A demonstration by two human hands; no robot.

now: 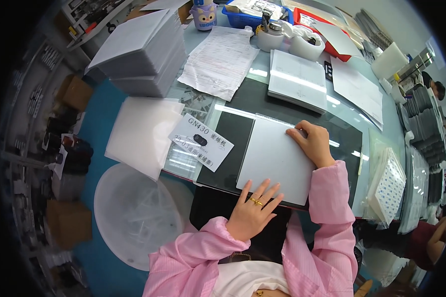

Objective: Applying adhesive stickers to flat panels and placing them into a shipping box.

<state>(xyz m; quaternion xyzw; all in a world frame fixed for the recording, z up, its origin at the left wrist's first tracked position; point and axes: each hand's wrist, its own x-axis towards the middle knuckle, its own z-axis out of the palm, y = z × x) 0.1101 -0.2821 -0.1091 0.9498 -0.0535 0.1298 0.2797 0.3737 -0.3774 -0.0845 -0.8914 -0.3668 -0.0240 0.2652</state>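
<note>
A pale grey rectangular sheet [277,161] lies on the dark mat in front of me, its near edge close to the table's front edge. My left hand [255,210] is open, with fingers spread and fingertips resting on the sheet's near edge. At the far right corner of the sheet is my right hand [313,142], its thumb and fingers drawn together in a pinch. What lies between those fingertips is too small to make out. Along the sheet's far edge shows a thin clear strip [273,119]. A printed white label card [201,142] lies tilted to the left of the sheet.
Translucent sheets [143,131] overhang the table's left edge, above a white bin [134,218] holding clear film scraps. A tall stack of grey sheets [141,54] stands far left; a lower stack [298,79] sits beyond my hands. Bagged sheets [387,180] lie right.
</note>
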